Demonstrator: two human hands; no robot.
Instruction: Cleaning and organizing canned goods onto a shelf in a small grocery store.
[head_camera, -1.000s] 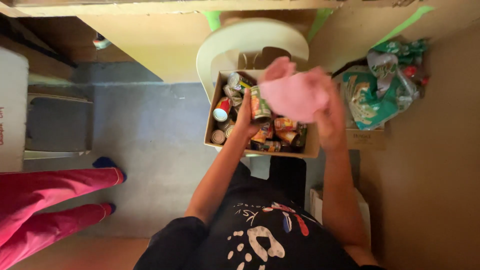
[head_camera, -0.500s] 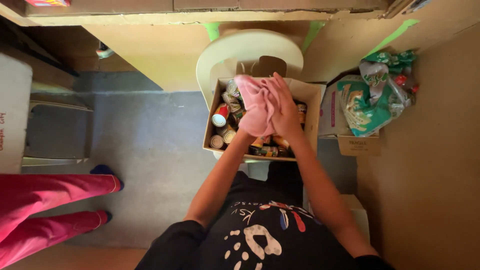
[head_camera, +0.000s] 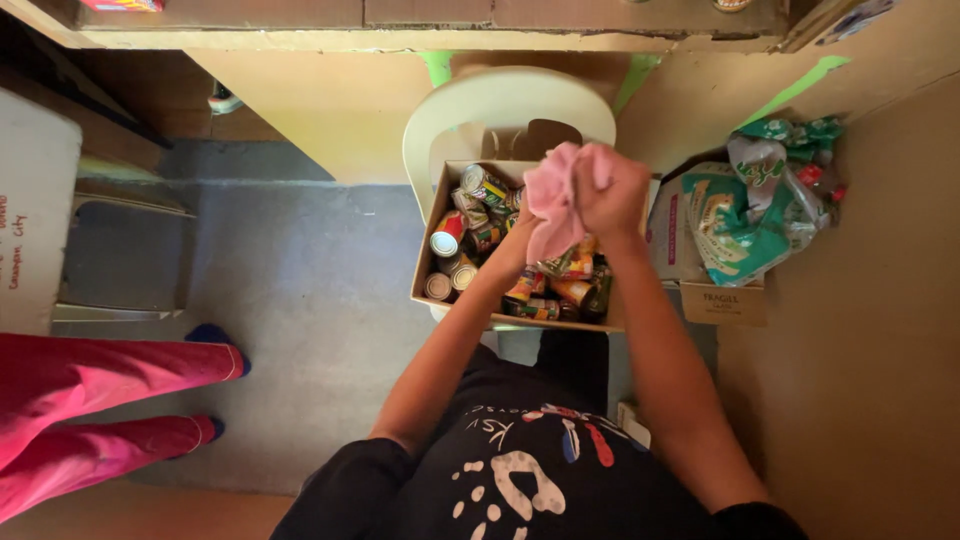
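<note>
A pink cloth (head_camera: 555, 200) is bunched in my right hand (head_camera: 610, 190), which is closed on it above a cardboard box (head_camera: 428, 240) full of several cans (head_camera: 470, 215). My left hand (head_camera: 520, 225) is mostly hidden under the cloth; it seems to hold a can there, but I cannot tell which. The box rests on a pale plastic chair (head_camera: 500, 100).
A second cardboard box (head_camera: 722, 300) with green plastic packets (head_camera: 745, 215) stands to the right. Another person's legs in pink trousers (head_camera: 95, 395) lie at the lower left. A white board (head_camera: 35, 215) is at the left. A yellow counter (head_camera: 330, 95) runs along the top.
The cloth was spread wide in both hands, then gathered; it is bunched tighter now and has come down closer over the cans.
</note>
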